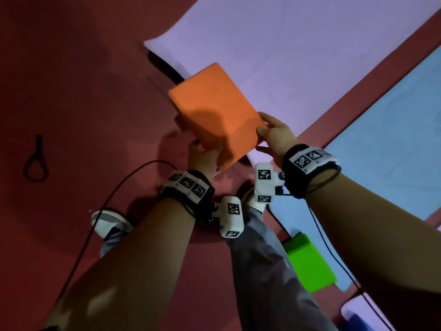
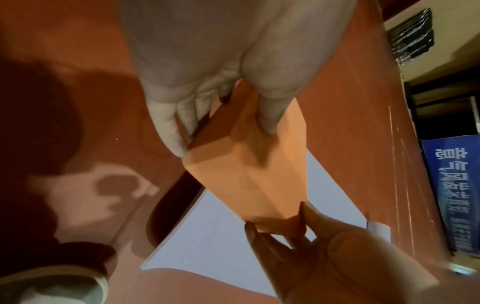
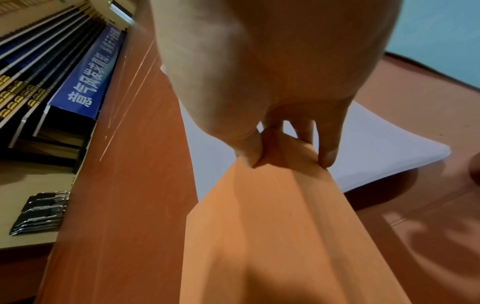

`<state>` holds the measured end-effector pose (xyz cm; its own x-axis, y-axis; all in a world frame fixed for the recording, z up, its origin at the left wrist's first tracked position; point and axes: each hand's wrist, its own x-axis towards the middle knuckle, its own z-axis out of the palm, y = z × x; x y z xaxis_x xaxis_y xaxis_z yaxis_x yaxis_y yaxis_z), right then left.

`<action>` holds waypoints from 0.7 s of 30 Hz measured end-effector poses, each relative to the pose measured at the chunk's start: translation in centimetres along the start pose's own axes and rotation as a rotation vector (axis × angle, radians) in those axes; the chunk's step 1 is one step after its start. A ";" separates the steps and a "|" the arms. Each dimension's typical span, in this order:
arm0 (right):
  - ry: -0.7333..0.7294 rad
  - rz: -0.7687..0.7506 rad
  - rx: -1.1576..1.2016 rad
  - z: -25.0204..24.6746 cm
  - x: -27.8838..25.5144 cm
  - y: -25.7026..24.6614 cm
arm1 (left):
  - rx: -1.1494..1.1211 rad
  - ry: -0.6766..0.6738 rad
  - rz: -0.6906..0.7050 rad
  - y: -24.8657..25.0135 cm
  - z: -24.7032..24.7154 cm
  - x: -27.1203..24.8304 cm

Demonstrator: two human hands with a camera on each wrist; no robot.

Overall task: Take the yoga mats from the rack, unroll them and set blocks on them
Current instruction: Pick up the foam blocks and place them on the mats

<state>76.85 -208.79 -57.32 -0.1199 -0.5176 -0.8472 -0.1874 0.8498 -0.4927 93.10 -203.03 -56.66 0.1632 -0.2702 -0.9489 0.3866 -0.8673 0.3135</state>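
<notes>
I hold an orange foam block (image 1: 214,111) in the air with both hands, above the near corner of an unrolled lilac yoga mat (image 1: 298,51). My left hand (image 1: 202,156) grips its near left end, thumb on one face and fingers under it (image 2: 171,127). My right hand (image 1: 274,134) pinches the near right corner (image 3: 285,156). In the wrist views the block (image 2: 249,168) (image 3: 259,236) hangs over the mat (image 2: 221,236) (image 3: 376,148). A light blue mat (image 1: 386,139) lies unrolled to the right, with a green block (image 1: 310,263) on its near corner.
The floor (image 1: 83,80) is red. A black strap loop (image 1: 35,161) lies at the left. Cables trail from both wrists. My shoes and grey trouser leg (image 1: 262,259) stand just below the hands. A shelving rack and blue banner (image 3: 85,78) line the far wall.
</notes>
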 end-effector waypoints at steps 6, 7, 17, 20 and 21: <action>0.130 -0.177 -0.117 2.7 7.0 1.2 | 0.000 0.014 0.109 -0.2 1.3 7.5; 0.132 -0.193 -0.142 3.0 8.1 1.2 | 0.001 0.020 0.129 0.0 1.5 8.5; -0.108 -0.279 -0.782 6.3 14.2 3.7 | 0.091 0.106 0.083 -1.0 1.3 14.6; -0.205 -0.339 -0.976 8.3 14.5 5.5 | 0.089 0.190 0.015 -1.9 -0.2 16.2; -0.218 -0.329 -1.004 8.9 14.4 5.8 | 0.097 0.212 -0.019 -2.3 -0.9 16.7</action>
<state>82.72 -210.37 -74.15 0.2400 -0.5930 -0.7686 -0.9046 0.1507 -0.3988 95.72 -205.22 -73.17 0.3474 -0.1690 -0.9224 0.3039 -0.9103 0.2812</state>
